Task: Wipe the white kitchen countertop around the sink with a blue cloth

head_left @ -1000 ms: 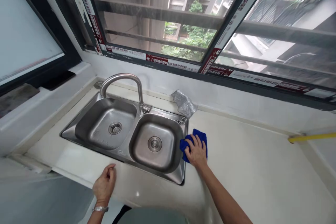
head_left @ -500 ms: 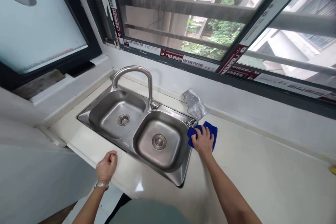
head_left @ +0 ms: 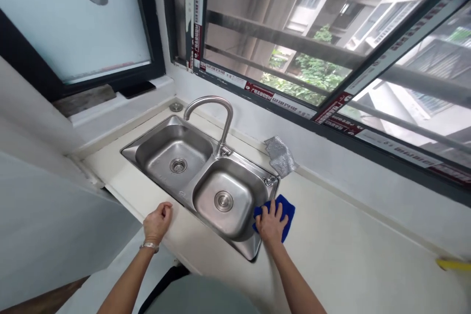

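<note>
My right hand point(head_left: 271, 224) presses a blue cloth point(head_left: 287, 212) against the right rim of the double-bowl steel sink point(head_left: 184, 199), fingers bent over the fabric. Part of the cloth lies on the countertop and part reaches over the sink edge. My left hand point(head_left: 157, 223), with a silvery band at the wrist, is loosely curled above the counter's front edge. Nothing shows in it. Between the bowls, at the back, rises a curved faucet point(head_left: 226, 122). Each bowl has a round drain in its floor.
A crumpled silvery cloth point(head_left: 281, 158) lies behind the sink against the wall. Cream countertop point(head_left: 349, 250) extends to the right, with a yellow object point(head_left: 454, 265) at its far end. A small round metal piece point(head_left: 176, 107) is in the back left corner. Windows point(head_left: 235, 86) border the counter.
My right hand has slid the blue cloth along the sink's right rim towards me. The camera view has turned slightly. My left hand stays curled near the front edge.
</note>
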A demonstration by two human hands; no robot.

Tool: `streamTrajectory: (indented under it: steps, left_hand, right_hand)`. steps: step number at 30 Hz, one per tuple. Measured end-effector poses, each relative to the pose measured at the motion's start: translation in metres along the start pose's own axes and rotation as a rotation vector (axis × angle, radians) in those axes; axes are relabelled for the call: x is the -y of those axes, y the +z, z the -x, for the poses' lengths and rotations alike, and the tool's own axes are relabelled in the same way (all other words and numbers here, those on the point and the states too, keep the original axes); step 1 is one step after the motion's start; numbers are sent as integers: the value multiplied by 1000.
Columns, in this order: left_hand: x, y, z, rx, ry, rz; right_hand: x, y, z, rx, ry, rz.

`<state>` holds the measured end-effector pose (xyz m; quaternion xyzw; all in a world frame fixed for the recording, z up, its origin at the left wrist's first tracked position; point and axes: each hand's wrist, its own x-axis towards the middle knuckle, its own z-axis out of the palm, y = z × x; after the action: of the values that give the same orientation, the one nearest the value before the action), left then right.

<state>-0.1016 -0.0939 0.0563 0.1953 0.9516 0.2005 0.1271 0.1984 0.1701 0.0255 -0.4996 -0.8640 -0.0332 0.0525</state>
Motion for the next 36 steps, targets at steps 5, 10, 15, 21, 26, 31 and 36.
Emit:
streamTrajectory:
  steps: [5, 10, 15, 21, 26, 31, 36]
  left_hand:
    - [6, 6, 1, -12, 23, 22]
    - [7, 3, 3, -27, 50, 33]
    - [5, 0, 5, -28, 45, 36]
    - [6, 2, 4, -15, 48, 29]
    - [7, 4, 3, -8, 47, 18]
    - [6, 4, 3, -11, 38, 3]
    - [6, 2, 2, -11, 47, -11]
  right_hand:
    - [27, 1, 33, 348, -102, -458]
    - [45, 3, 18, 459, -69, -780]
    - [29, -14, -19, 362, 173, -1132]
    - [-42, -56, -40, 123, 367, -1338]
    - [-95, -67, -22, -238, 545, -1141]
    - [-105, -40, 7, -102, 527, -945]
    - [-99, -10, 7, -10, 509, -776]
